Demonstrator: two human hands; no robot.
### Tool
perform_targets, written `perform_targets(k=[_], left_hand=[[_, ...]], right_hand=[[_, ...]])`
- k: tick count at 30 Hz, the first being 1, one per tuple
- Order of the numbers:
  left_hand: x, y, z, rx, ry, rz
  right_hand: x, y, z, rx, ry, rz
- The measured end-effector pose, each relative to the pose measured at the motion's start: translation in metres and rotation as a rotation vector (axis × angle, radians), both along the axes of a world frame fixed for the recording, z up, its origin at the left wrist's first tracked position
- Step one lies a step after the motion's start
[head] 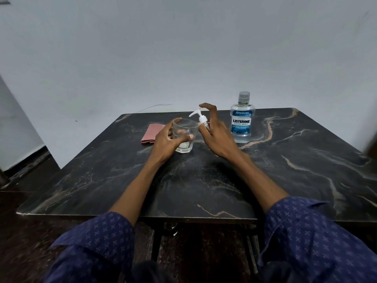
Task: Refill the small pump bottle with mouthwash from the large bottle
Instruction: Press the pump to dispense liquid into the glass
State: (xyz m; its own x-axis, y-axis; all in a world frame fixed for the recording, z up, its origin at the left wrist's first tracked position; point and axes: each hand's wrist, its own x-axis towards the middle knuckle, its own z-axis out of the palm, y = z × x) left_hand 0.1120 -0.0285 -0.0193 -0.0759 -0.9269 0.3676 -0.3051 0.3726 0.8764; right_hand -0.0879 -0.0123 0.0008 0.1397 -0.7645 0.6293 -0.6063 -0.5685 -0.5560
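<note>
Two bottles: small pump bottle [204, 121], light, slick, gripped at its body in our right hand [214, 137]; large bottle [242, 119], capped, heavier, just right of it; left hand [166, 139] grips glass [184, 135].

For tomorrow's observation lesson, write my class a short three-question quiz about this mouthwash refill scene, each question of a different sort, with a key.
1. True or false: the large bottle has its cap on.
2. Which hand holds the glass? A) left B) right C) neither
3. Fill in: the folded pink cloth lies to the ____ of the glass.

Key: 1 true. 2 A: the left hand wraps the glass; the right hand is at the small pump bottle. 3 left.
</note>
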Motion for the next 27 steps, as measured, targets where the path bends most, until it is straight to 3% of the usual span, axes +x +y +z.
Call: perform_targets(k=[15, 19, 24, 27], left_hand=[[0.002, -0.003, -0.003, -0.016, -0.028, 0.054], [0.002, -0.003, -0.003, -0.02, -0.053, 0.051], [0.005, 0.0, -0.002, -0.031, -0.105, 0.048], [0.003, 0.002, -0.001, -0.044, -0.132, 0.048]], right_hand=[[-0.004, -0.004, 0.005, 0.387, -0.344, 0.095], [-0.01, 0.002, 0.01, 0.399, -0.149, 0.051], [-0.007, 0.001, 0.009, 0.327, 0.201, -0.249], [-0.004, 0.002, 0.008, 0.297, 0.193, -0.34]])
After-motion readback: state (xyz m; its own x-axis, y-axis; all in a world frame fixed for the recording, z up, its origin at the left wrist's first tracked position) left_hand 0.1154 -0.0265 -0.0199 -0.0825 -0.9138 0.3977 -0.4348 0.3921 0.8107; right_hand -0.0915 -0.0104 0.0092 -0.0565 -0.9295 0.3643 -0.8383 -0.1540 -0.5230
